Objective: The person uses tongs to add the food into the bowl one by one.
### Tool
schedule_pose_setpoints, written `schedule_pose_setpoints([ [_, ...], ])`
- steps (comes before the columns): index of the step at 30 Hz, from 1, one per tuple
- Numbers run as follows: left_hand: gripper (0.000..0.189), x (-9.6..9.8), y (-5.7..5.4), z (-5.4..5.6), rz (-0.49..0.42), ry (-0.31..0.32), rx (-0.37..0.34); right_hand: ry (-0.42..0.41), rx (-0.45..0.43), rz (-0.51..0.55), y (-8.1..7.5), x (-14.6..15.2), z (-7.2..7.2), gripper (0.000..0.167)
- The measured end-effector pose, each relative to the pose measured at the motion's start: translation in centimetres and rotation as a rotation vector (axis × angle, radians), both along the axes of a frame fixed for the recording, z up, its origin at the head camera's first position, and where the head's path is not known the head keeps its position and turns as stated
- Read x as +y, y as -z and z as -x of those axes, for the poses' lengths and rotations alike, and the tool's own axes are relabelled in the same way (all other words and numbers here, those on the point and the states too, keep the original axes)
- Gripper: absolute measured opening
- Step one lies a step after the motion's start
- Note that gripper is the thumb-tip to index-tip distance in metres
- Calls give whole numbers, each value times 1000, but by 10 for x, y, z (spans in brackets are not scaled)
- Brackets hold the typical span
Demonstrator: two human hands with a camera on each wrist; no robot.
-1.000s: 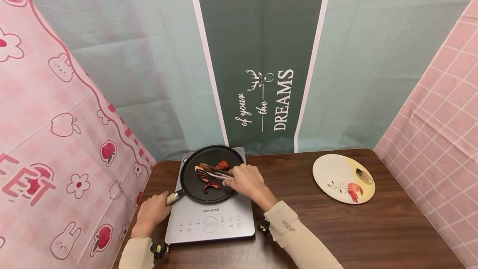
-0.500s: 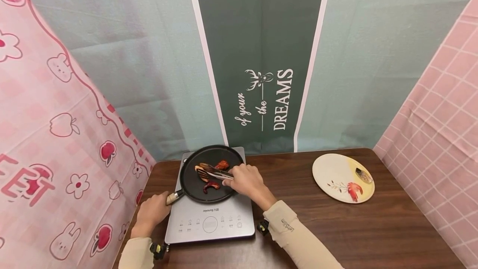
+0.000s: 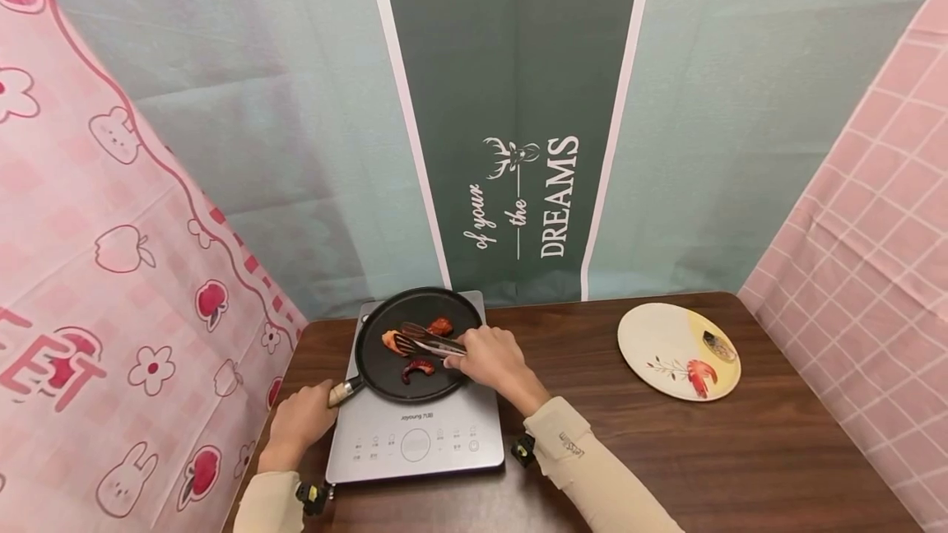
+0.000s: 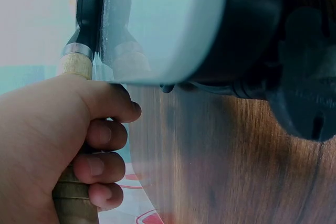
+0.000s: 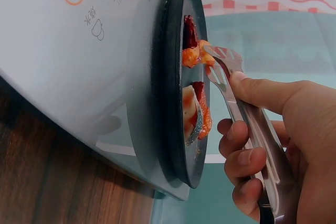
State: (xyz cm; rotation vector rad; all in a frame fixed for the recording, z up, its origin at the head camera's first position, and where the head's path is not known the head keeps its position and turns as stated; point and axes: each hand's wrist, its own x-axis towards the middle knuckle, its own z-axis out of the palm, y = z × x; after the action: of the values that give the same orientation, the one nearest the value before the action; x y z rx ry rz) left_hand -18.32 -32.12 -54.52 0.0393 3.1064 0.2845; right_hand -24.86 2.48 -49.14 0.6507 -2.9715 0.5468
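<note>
In the head view, my left hand (image 3: 302, 416) grips the wooden handle (image 3: 341, 394) of a round black frying pan (image 3: 381, 373). My fingers wrap round that handle (image 4: 77, 65) in the left wrist view. My right hand (image 3: 490, 359) holds metal tongs (image 5: 247, 114), thumb on one side and curled fingers on the other. The slotted tips of the tongs are at an orange, lumpy piece of food (image 3: 392, 341); the right wrist view shows them against it. A dark red curled piece (image 3: 418, 368) lies nearer me in the pan. Behind the tongs sits a red-orange piece (image 3: 441, 326).
The pan stands on a silver induction cooker (image 3: 444, 422) with touch controls facing me. To the right, an oval plate (image 3: 644, 344) with a printed shrimp lies on the brown wooden table (image 3: 800, 442). Cloth curtains (image 3: 296, 187) hang behind and at both sides.
The piece at the tongs has turned: its long striped yellowish side showed before, now a lumpy orange one. The tongs have twisted slightly. My left hand stays on the handle.
</note>
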Motion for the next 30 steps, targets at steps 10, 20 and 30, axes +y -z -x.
schedule_pose_setpoints([
  [10, 21, -1, 1, 0, -3, -4, -6, 12, -2, -10, 0, 1, 0, 36],
  [20, 24, 1, -1, 0, -3, -3, 11, 46, 28, -39, -1, 4, -1, 50],
  [30, 21, 1, -2, -1, -9, -5, 0, 65, 20, -52, -1, 7, -2, 68],
])
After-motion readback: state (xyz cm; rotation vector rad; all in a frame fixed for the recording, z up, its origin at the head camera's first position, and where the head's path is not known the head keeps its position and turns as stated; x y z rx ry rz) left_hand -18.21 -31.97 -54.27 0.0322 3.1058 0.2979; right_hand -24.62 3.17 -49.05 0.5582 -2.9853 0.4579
